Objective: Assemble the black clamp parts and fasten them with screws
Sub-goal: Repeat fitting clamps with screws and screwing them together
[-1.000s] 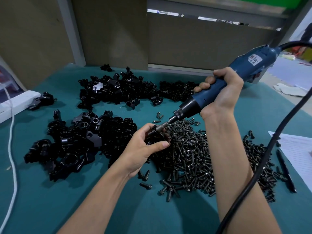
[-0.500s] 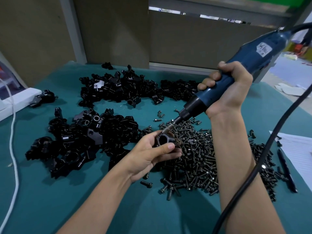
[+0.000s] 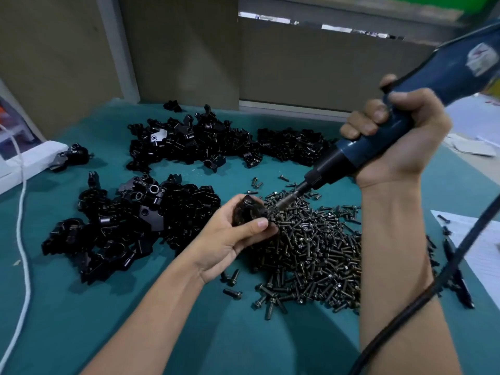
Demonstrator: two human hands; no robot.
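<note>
Table (image 3: 81, 320) carries loose clamp parts (image 3: 130, 226) left and screws (image 3: 311, 247) centre, both within reach. Right hand (image 3: 400, 136) wraps fully round the electric screwdriver (image 3: 446, 69), angled down so its bit meets the clamp (image 3: 247, 212). Left hand (image 3: 227, 239) pinches that clamp above the screws, steadying it.

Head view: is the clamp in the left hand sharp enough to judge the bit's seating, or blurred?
Head view: the clamp in the left hand is smeared by motion blur, so where the bit sits is unreadable; the label on the driver is blurred too; the screw pile and parts heaps look fairly sharp; lighting is even, no glare.
</note>
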